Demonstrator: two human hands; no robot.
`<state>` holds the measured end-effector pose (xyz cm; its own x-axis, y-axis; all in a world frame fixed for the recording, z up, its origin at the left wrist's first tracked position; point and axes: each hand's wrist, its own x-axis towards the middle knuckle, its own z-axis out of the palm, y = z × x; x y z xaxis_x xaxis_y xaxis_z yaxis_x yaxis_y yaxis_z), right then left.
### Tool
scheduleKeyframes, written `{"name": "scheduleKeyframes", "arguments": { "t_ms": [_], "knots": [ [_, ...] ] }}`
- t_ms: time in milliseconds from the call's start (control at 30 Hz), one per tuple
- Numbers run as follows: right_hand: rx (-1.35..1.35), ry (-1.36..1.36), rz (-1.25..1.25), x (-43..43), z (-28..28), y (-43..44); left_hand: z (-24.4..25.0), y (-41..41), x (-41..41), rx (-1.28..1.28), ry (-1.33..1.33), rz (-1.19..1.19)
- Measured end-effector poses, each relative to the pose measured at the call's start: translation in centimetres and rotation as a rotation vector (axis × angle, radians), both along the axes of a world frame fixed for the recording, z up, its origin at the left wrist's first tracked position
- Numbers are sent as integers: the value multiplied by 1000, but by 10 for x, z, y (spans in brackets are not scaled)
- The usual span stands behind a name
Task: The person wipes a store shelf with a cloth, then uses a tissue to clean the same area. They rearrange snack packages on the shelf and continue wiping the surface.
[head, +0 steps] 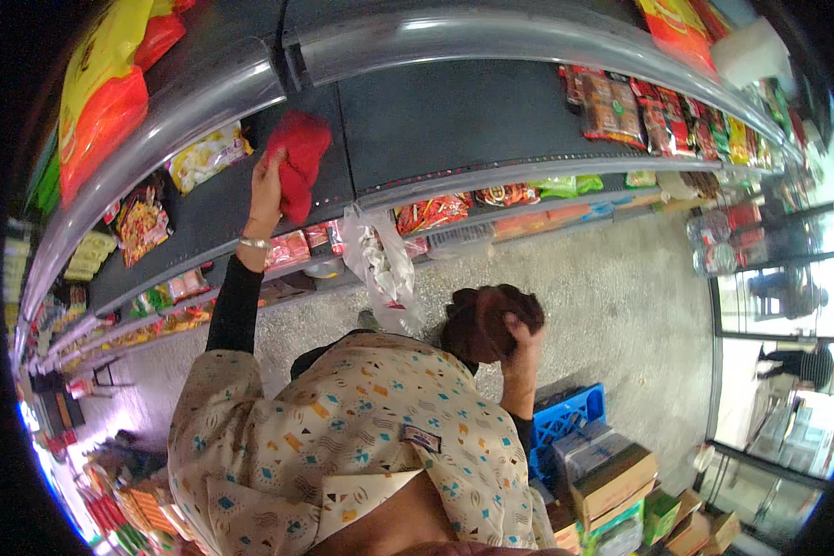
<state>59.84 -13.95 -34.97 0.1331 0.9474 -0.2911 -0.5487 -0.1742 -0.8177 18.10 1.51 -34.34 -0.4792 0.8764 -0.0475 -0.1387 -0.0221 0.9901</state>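
My left hand (267, 184) grips a crumpled red cloth (299, 163) over the dark shelf board (445, 125), near the seam between two boards. Just left of the cloth lies a yellow and white snack packet (208, 158). At my right side, my right hand (523, 337) is closed around a bunched dark brown item, perhaps cloth or gloves (486, 323); its exact kind cannot be told. A clear plastic bag (379, 267) with white crumpled contents hangs from the shelf edge between my hands.
Red-packaged foods (608, 108) stand on the shelf at right, and more packets (434, 212) fill the lower shelf. A blue plastic crate (568, 417) and cardboard boxes (615, 483) are on the floor at lower right. Beyond the glass doors, a person (810, 367) is visible.
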Motion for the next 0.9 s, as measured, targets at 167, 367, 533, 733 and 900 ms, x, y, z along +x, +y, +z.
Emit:
{"name": "scheduleKeyframes", "arguments": {
  "t_ms": [167, 367, 533, 733, 900],
  "knots": [
    [107, 236, -95, 58, 29, 28, -24, -26, -24, 542, -761, -447],
    [340, 58, 4, 55, 82, 112, 9, -124, 41, 461, -594, -191],
    [835, -884, 234, -53, 108, 181, 11, -172, 57, 331, -338, -39],
    [1243, -1442, 978, -224, 45, 199, 7, -189, 55, 307, -549, -39],
    [1636, -1443, 957, -269, 18, 236, -22, -201, 54, 211, -604, 121]
  ]
}}
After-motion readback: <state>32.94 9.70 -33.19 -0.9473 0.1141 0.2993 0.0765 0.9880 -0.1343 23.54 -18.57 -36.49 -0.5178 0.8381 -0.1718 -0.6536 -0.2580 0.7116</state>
